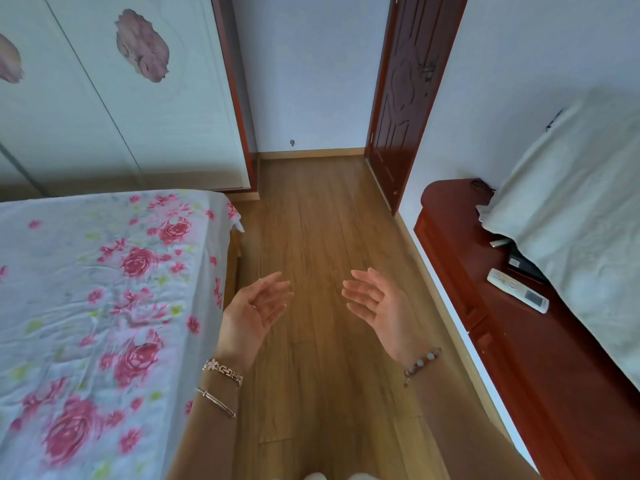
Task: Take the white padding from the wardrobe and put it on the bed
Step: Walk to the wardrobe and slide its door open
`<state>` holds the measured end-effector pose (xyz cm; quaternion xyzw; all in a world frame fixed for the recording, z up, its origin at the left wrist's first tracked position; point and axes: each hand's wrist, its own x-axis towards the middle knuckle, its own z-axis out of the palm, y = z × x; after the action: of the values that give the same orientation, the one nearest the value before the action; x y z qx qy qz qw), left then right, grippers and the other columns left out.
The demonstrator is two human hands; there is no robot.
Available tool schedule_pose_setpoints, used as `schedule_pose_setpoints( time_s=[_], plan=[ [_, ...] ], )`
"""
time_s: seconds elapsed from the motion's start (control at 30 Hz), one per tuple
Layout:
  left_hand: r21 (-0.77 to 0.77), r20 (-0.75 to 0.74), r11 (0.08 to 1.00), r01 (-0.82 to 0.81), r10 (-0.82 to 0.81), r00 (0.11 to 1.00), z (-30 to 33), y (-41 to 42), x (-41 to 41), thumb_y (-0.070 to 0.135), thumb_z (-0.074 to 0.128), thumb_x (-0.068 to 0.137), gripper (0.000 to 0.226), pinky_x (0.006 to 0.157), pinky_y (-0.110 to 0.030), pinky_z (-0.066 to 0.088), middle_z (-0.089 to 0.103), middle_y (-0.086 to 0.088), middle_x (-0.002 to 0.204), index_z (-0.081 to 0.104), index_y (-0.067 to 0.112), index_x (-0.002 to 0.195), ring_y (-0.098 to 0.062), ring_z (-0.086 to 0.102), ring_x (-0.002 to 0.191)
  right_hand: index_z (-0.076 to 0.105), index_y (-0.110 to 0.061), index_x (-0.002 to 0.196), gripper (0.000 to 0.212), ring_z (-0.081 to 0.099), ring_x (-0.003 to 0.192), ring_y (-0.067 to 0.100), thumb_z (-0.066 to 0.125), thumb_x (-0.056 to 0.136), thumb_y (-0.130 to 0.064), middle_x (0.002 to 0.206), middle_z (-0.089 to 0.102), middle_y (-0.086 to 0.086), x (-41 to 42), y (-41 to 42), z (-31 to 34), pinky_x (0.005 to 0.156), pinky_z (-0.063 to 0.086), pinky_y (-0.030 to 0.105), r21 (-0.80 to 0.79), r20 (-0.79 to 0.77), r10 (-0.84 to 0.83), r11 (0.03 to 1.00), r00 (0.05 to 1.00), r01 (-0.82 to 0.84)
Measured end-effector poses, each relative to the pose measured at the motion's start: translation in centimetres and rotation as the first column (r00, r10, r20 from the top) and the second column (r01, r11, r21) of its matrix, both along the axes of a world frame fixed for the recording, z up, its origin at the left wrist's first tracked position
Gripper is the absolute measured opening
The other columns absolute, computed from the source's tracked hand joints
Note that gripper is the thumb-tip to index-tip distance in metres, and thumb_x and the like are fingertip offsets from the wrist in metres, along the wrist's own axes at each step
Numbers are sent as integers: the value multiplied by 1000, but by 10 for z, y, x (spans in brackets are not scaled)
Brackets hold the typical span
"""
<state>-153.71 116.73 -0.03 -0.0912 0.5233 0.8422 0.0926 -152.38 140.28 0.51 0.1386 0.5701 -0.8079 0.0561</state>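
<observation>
The wardrobe (114, 109) fills the upper left, its white sliding doors with pink flower prints closed. No white padding shows anywhere. The bed (86, 289), covered by a white sheet with red roses, lies at the left. My left hand (258, 308) and my right hand (372, 299) hover palms facing each other over the wooden floor, fingers apart and holding nothing. The left hand is just beside the bed's right edge.
A dark red wooden cabinet (519, 341) runs along the right wall, carrying a white remote (517, 289) and something draped in a pale cloth (581, 220). A dark wooden door (401, 98) stands ahead at the right. Wooden floor (318, 220) stretches between bed and cabinet.
</observation>
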Motion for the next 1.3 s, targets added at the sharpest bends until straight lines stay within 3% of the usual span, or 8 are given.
schedule_pose_setpoints(
  time_s=[0.77, 1.13, 1.3],
  plan=[
    [-21, 5, 994, -105, 105, 994, 8, 22, -291, 31, 54, 89, 36, 102, -43, 46, 76, -10, 110, 72, 11, 114, -29, 70, 108, 78, -19, 102, 28, 71, 106, 27, 60, 93, -39, 109, 76, 11, -315, 19, -3, 92, 53, 42, -20, 29, 99, 995, 995, -99],
    [-1, 43, 986, -167, 167, 985, -4, 8, -395, 33, 56, 86, 42, 98, -40, 47, 75, -10, 112, 69, 9, 118, -33, 66, 115, 74, -10, 111, 43, 71, 107, 28, 66, 82, -42, 110, 75, 14, -436, 3, -14, 96, 53, 45, -67, 56, 154, 986, 986, -150],
    [-47, 41, 981, -186, 188, 981, -4, -12, -455, 36, 56, 83, 41, 103, -43, 45, 75, -9, 112, 72, 12, 112, -31, 68, 112, 74, -12, 108, 32, 71, 106, 27, 59, 94, -37, 109, 76, 13, -498, -20, -20, 97, 51, 45, -57, 63, 179, 983, 982, -175]
  ],
)
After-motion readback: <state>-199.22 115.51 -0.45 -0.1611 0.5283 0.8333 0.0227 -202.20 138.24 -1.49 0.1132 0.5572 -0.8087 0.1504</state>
